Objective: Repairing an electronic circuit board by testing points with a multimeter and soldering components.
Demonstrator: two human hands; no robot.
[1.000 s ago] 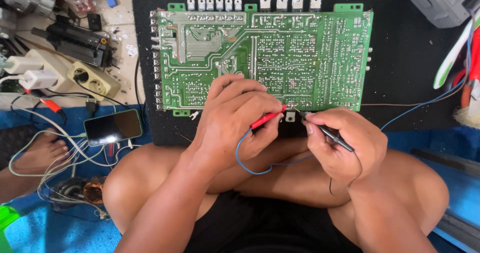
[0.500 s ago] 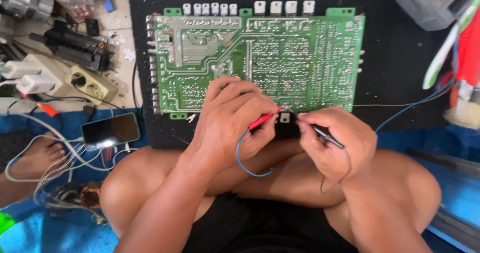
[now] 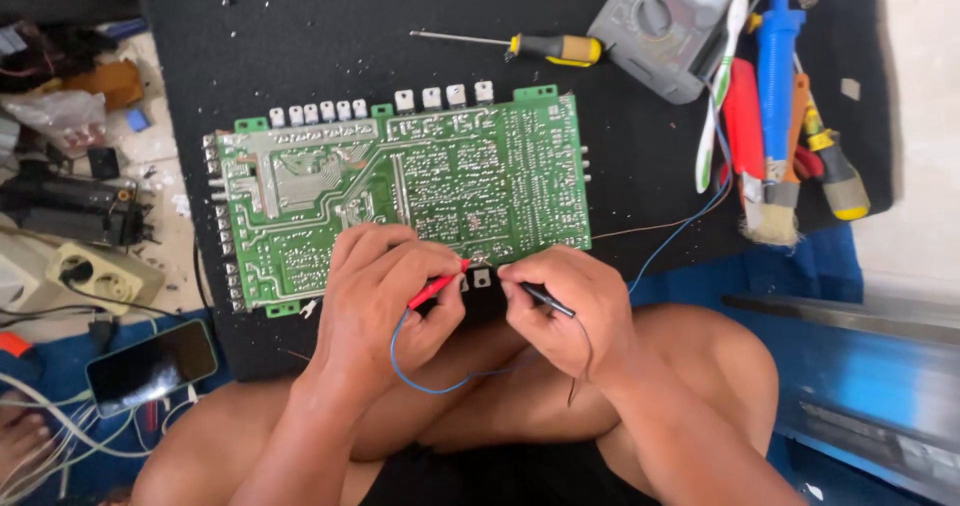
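Note:
A large green circuit board (image 3: 400, 191) lies solder side up on a black mat (image 3: 640, 156). My left hand (image 3: 385, 291) pinches a red test probe (image 3: 437, 286), its tip pointing at small square components (image 3: 482, 278) on the board's near edge. My right hand (image 3: 570, 301) grips a black test probe (image 3: 545, 299), its tip aimed at the same spot from the right. A blue lead (image 3: 430, 376) loops below my left hand, over my crossed bare legs.
A grey multimeter (image 3: 665, 26), a yellow-handled screwdriver (image 3: 540, 48), a toothbrush (image 3: 715, 96), a brush (image 3: 775, 156) and other tools lie at the back right. A phone (image 3: 150, 366), a power strip (image 3: 100, 276) and tangled cables are on the left.
The view has tilted up and left, bringing the multimeter and tools into sight. Both hands stay on the probes at the board's near edge.

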